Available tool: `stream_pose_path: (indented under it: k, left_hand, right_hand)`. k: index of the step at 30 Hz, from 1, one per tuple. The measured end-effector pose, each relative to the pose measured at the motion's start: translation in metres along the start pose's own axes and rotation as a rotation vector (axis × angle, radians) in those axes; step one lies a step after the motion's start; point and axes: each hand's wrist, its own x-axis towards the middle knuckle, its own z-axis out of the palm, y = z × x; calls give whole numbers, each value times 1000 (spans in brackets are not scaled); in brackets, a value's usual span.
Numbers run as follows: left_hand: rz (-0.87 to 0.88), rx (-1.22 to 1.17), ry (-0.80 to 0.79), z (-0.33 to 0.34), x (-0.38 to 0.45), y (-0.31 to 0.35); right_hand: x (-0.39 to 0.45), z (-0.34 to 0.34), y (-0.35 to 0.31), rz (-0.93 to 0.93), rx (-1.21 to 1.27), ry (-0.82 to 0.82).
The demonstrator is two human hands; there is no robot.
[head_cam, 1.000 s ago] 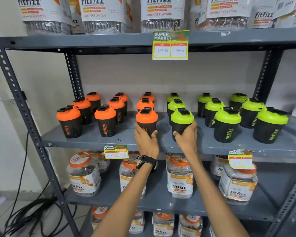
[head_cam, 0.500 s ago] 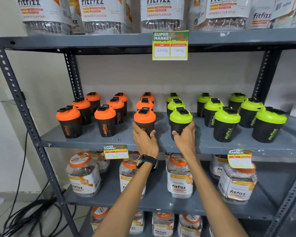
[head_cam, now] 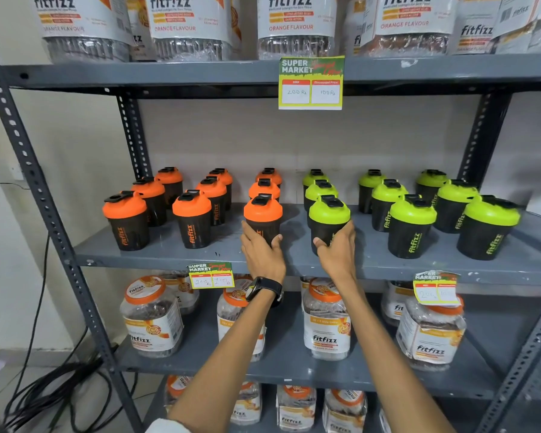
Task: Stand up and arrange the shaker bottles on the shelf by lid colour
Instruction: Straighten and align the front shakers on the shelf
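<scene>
In the head view, the left hand point(head_cam: 263, 254) grasped the front orange-lidded shaker point(head_cam: 263, 218) and the right hand point(head_cam: 336, 253) grasped the front green-lidded shaker point(head_cam: 328, 221), both upright near the front edge of the grey shelf point(head_cam: 169, 254). Bare shelf lay open between the two bottles and ahead of the rows. Compared with half a second earlier, the two bottles stood slightly further apart, with both grips unchanged.

I see matt grey painted metal shelf point(head_cam: 169, 254), shaker bottles point(head_cam: 191, 220) in dark plastic with smooth satin lids, glossy paper price tag point(head_cam: 310, 84).
</scene>
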Motion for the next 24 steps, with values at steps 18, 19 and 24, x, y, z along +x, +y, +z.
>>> stream_pose_path:
  k: [18, 19, 24]
  left_hand:
    - [239, -133, 98, -60, -47, -50]
    - [256, -121, 122, -71, -53, -62]
    - [281, -63, 207, -125, -38, -100]
  right_hand:
    - [-70, 1, 20, -223, 158, 243]
    - [-81, 6, 20, -274, 175, 254]
    - [-120, 51, -8, -394, 211, 133]
